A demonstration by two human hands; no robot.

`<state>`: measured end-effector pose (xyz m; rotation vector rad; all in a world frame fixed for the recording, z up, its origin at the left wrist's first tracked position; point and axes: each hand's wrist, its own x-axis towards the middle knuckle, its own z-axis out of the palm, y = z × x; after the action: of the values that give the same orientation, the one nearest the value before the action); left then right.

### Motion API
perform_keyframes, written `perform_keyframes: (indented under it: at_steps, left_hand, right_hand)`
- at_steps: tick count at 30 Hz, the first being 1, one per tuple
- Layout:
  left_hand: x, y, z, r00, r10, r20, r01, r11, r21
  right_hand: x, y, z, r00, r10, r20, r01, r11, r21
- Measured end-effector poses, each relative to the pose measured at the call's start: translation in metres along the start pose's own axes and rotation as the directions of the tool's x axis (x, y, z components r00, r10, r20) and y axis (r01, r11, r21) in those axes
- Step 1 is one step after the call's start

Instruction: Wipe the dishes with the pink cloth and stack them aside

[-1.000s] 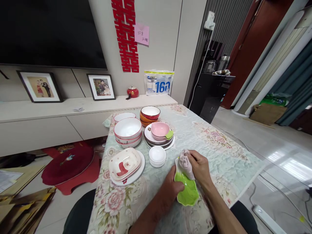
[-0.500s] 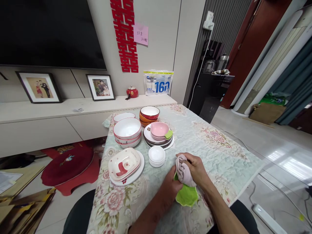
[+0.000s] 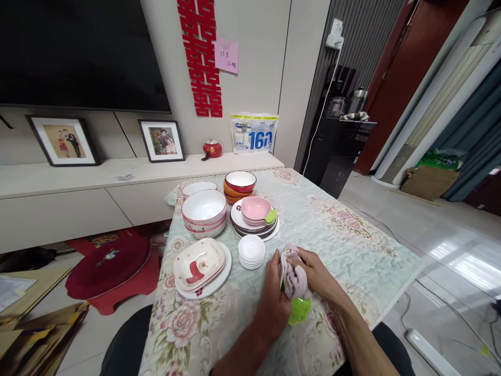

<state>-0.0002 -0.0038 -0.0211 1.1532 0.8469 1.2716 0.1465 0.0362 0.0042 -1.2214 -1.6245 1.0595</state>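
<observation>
Close to the table's near right part, my left hand [image 3: 274, 295] grips a bright green dish [image 3: 299, 311] with a wavy, leaf-like edge, its thumb side against the rim. My right hand [image 3: 315, 271] is closed on a crumpled pale pink cloth [image 3: 293, 275], which it presses into the dish. The cloth and fingers hide most of the dish; only its lower green part shows. Just left of the hands is a stack of small white bowls [image 3: 251, 248]. Beyond it, pink bowls [image 3: 256, 208] with a green leaf handle rest on stacked plates [image 3: 237, 214].
White red-rimmed bowls [image 3: 204, 207] stand stacked at the table's far left, beside orange and red bowls [image 3: 241, 181]. Rectangular cream dishes [image 3: 199, 263] lie on a white plate [image 3: 228, 268] at left. A floral cloth [image 3: 336, 235] covers the table. A red stool [image 3: 117, 277] stands left.
My left hand has shifted up along the green dish, its fingers now more upright beside the cloth. Less of the green dish shows below the cloth. The stacks have not moved.
</observation>
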Motion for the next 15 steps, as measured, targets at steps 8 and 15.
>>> perform_keyframes:
  at_steps: [8,15]
  left_hand:
    - [0.002,0.006,0.000,1.000,0.019,-0.016,-0.017,0.996,0.086]
    - [0.004,0.006,-0.001,0.995,-0.068,-0.072,0.072,0.995,0.063]
  right_hand:
    - [-0.002,-0.001,-0.001,0.992,-0.068,-0.110,0.045,0.979,-0.197]
    - [-0.001,0.013,-0.029,0.760,-0.054,-0.647,0.021,0.998,-0.059]
